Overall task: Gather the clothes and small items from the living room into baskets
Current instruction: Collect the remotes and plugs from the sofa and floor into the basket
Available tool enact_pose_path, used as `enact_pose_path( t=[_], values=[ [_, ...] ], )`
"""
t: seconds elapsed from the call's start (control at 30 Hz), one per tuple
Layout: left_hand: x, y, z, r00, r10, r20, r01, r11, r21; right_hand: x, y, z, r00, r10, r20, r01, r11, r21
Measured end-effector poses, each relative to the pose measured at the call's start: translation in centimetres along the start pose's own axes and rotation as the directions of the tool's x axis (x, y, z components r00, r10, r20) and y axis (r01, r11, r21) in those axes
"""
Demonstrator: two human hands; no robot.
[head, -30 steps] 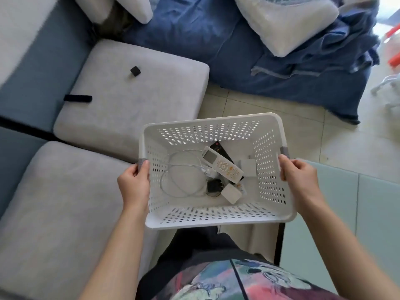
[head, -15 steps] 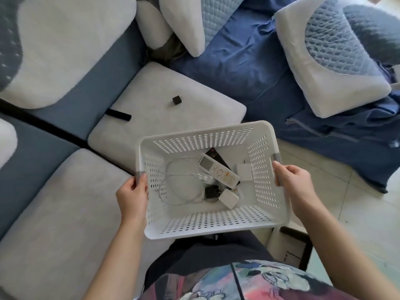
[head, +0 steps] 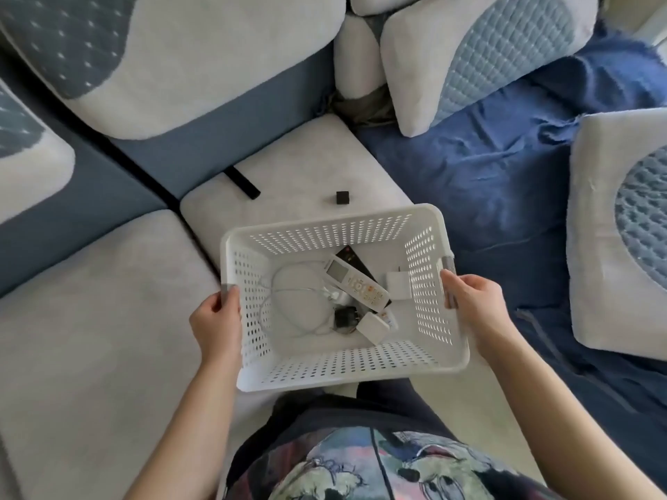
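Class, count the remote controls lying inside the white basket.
2. A white remote lies diagonally in the middle of the basket; a black remote lies beneath it, mostly covered. Nothing else there looks like a remote, though clutter could hide more.

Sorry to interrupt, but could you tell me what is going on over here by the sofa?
A person is tidying up small items. The left hand and right hand grip the side handles of a white basket, held above a sofa cushion. Inside lie a white remote, a black remote, a white cable and a few chargers. A small black cube and a black strip on the cushion are not yet collected.
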State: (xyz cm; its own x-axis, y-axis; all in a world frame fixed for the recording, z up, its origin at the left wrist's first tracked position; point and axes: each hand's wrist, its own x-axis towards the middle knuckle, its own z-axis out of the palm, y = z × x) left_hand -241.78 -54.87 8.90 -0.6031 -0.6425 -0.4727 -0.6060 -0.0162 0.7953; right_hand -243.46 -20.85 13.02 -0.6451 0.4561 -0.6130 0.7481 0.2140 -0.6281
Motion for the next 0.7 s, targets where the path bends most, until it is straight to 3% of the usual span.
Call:
enact_pose_path(
  t=[0.3, 0.7],
  values=[
    [0.2, -1.0, 5.0, 0.967, -0.104, -0.231, 0.09, 0.993, -0.071, 10.3, -7.5, 0.6, 0.969, -0.081, 0.234, 0.144, 0.953, -0.265],
    [9.7, -6.0, 7.9, 0.928, -0.226, -0.295, 0.199, 0.973, -0.119, 19.0, -9.2, 11.9, 0.944, -0.072, 0.321, 0.205, 0.892, -0.403]
  ],
)
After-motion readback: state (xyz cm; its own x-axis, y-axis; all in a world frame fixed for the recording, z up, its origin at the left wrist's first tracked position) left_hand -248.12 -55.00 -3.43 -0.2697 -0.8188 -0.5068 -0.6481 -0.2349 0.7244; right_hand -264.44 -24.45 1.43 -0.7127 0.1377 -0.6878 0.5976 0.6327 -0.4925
